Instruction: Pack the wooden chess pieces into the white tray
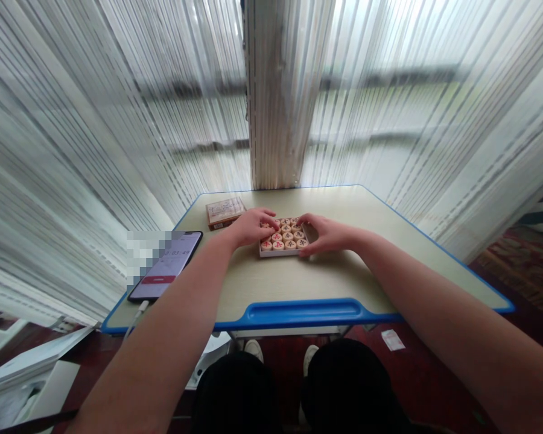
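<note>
A small white tray (pixel 282 254) holding several round wooden Chinese chess pieces (pixel 290 236) with red and dark characters sits in the middle of the desk. My left hand (pixel 252 225) rests on the tray's left side, its fingers curled over the pieces at the far left corner. My right hand (pixel 324 234) cups the tray's right side, thumb at the near right corner and fingers bent toward the far pieces. Whether either hand pinches a piece is hidden.
The box lid (pixel 224 211) lies on the desk behind my left hand. A phone (pixel 167 264) with a cable lies at the desk's left edge. The beige desk (pixel 366 241) has a blue rim and a front groove. Sheer curtains hang behind.
</note>
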`<action>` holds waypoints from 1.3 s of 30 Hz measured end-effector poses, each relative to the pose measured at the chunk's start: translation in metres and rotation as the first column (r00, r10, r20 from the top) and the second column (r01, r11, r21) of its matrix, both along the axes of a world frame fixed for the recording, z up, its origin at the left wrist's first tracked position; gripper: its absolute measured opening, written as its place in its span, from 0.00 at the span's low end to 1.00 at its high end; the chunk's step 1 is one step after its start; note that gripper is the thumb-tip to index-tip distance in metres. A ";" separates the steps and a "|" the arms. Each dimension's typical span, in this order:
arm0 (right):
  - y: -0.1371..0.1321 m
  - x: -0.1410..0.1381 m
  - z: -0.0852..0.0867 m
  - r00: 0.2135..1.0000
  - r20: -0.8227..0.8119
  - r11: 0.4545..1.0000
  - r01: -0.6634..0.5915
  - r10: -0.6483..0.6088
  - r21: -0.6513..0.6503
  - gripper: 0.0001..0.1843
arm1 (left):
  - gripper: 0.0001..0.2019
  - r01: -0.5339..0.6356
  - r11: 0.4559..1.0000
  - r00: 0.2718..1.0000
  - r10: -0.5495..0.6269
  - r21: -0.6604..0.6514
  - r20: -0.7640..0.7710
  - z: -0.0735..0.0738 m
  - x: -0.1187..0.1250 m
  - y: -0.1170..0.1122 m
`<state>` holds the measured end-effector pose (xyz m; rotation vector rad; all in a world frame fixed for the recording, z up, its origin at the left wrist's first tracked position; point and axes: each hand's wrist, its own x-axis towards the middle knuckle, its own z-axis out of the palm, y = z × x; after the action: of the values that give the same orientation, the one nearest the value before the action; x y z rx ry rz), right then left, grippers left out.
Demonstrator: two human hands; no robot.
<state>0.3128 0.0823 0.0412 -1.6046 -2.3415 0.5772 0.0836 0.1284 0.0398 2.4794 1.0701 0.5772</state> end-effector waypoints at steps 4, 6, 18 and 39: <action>0.001 0.000 0.000 1.000 -0.010 1.000 0.003 -0.004 -0.006 0.45 | 0.10 -0.021 1.000 0.999 0.021 0.006 -0.029 0.001 0.000 0.000; 0.001 0.001 0.000 1.000 -0.019 1.000 0.005 -0.005 -0.014 0.45 | 0.10 -0.019 1.000 0.999 0.020 0.008 -0.030 0.002 0.001 -0.001; 0.003 0.003 -0.006 0.997 -0.072 1.000 0.022 -0.023 -0.017 0.50 | 0.12 -0.036 0.999 0.998 0.036 -0.011 0.056 0.001 0.000 -0.001; 0.000 0.001 -0.003 0.998 -0.043 0.999 0.039 -0.040 -0.036 0.46 | 0.19 -0.294 0.954 0.956 0.293 0.058 0.020 -0.009 -0.007 0.017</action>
<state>0.3141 0.0827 0.0384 -1.6326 -2.2758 0.6411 0.0768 0.1450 0.0313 2.3790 1.4507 0.7178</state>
